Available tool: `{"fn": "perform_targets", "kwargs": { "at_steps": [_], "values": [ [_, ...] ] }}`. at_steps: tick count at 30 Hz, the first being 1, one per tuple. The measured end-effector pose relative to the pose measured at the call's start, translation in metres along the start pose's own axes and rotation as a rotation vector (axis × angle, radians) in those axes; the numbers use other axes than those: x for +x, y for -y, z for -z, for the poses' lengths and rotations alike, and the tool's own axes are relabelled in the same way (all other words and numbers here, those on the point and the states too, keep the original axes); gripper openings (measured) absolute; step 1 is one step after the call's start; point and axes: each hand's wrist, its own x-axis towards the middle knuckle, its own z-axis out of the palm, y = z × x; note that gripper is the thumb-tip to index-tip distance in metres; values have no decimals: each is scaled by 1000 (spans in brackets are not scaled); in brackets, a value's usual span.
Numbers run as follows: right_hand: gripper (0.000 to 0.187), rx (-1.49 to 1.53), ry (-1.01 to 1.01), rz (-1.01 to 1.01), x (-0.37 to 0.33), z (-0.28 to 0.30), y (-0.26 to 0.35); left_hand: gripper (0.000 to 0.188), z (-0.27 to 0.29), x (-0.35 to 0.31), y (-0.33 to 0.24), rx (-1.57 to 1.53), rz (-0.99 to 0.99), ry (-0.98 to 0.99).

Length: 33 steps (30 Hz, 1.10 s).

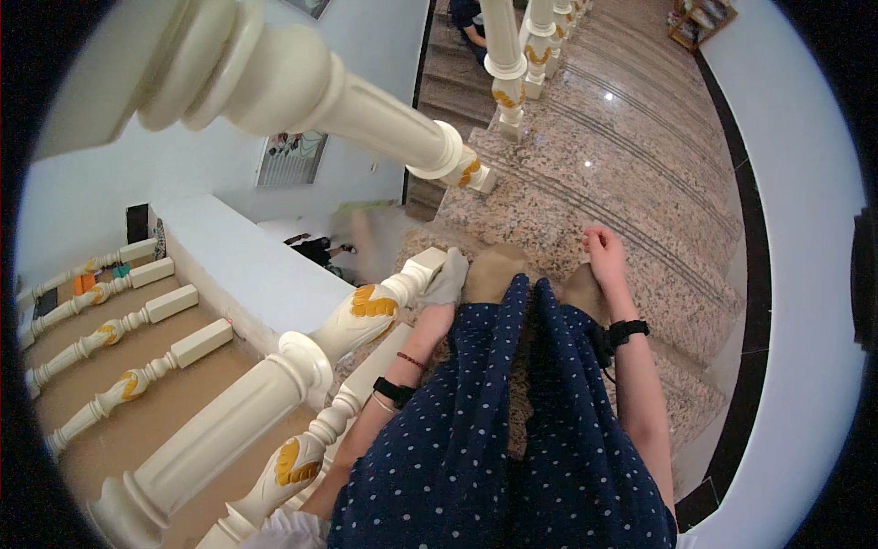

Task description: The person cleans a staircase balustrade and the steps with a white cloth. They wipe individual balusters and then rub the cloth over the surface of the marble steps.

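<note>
My left hand (437, 322) is closed on a pale grey cloth (446, 279). The cloth covers its fingers and rests against the square foot of a cream baluster (425, 263) with gold leaf trim. How the fingers lie under the cloth is hidden. My right hand (604, 252) hangs over the speckled pink granite stairs (658, 274), fingers curled in, with nothing visible in them. It is beside my tan shoe (582, 288); the other tan shoe (494, 272) is near the cloth.
A cream baluster (357, 96) slants across the upper left, and others line the stair edge. Beyond the white ledge (251, 270) lies a lower level. A person (468, 26) is on a lower flight at the top. A wooden rack (701, 22) stands at the upper right.
</note>
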Motion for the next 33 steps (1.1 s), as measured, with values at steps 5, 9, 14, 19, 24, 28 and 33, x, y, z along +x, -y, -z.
{"fn": "perform_targets", "kwargs": {
  "at_steps": [5, 9, 14, 19, 24, 28, 33],
  "values": [
    [21, -57, 30, 17, -1, 2, 4, 37, 37, 10, -89, -11, -64, 245],
    [23, -206, 80, 85, 0, 5, 21, 35, 41, 28, -111, -18, -353, 238],
    [25, -334, 310, 144, -19, 8, 85, 40, 66, 39, -132, 116, -261, 466],
    [20, -154, 274, 491, -48, 11, 189, 35, 62, 55, -128, 277, -77, 355],
    [18, 89, 270, 935, -98, 50, 302, 36, 74, 70, -149, 78, -64, 117],
    [36, 13, 625, 1290, -132, 110, 355, 35, 54, 98, -150, 568, -641, -326],
    [34, -183, 486, 882, -172, 146, 351, 18, 56, 117, -200, -628, -278, -437]
  ]
}}
